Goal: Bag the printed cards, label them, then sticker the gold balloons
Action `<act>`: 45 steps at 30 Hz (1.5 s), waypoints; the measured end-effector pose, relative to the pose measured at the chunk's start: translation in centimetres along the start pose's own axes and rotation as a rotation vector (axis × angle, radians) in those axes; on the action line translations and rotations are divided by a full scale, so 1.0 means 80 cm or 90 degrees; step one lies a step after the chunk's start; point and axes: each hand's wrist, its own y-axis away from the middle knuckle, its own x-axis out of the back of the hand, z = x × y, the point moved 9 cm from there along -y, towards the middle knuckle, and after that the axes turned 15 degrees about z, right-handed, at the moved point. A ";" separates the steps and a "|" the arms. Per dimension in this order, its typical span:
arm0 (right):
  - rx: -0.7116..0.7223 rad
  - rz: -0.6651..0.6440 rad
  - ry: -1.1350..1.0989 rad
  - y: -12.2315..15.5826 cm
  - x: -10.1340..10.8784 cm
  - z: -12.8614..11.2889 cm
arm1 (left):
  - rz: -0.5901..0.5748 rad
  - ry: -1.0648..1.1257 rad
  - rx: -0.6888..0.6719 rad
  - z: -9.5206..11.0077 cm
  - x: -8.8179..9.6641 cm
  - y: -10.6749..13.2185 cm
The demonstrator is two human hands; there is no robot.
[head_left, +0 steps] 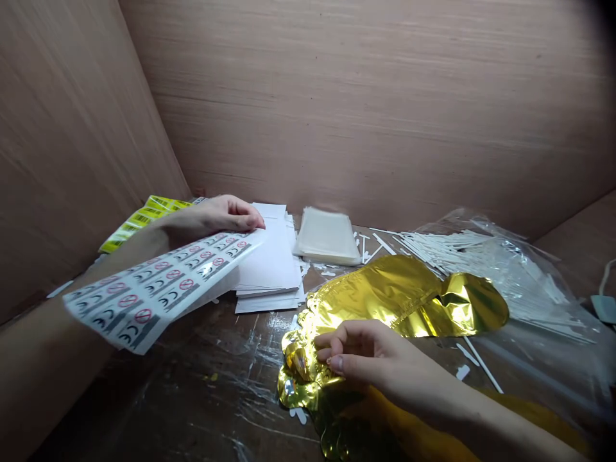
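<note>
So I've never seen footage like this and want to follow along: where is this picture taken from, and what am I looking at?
This is one view from a camera worn on a person's head, looking down at their own two bare hands. Their left hand holds a sheet of stickers up off the table. Their right hand pinches a gold foil balloon. On the dark table also lie a stack of white paper, a stack of clear bags and white sticks on plastic, with cardboard walls behind.
</note>
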 end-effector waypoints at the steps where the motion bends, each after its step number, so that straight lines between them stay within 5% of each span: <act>1: -0.018 -0.008 -0.019 0.002 -0.010 0.003 | -0.011 -0.004 0.006 0.007 0.005 0.001; 5: -0.045 -0.276 -0.081 0.033 -0.079 -0.010 | -0.020 0.033 0.042 0.024 0.022 0.008; 7: -0.033 -0.329 -0.093 0.040 -0.082 -0.021 | 0.009 0.053 0.049 0.028 0.031 0.010; 13: -0.015 -0.086 -0.055 0.004 -0.002 -0.015 | -0.046 0.061 0.078 0.029 0.012 0.016; 17: 0.039 -0.055 0.037 0.001 0.003 -0.009 | -0.102 0.054 0.097 0.027 -0.012 0.024; 21: 0.222 0.012 0.305 0.003 0.004 -0.029 | -0.107 0.048 0.096 0.028 -0.020 0.031; 25: 0.300 -0.009 0.430 0.004 0.001 -0.037 | -0.102 0.051 0.104 0.027 -0.019 0.033; 45: 0.271 -0.001 0.476 -0.013 0.010 -0.026 | -0.047 -0.059 0.082 0.034 0.002 0.026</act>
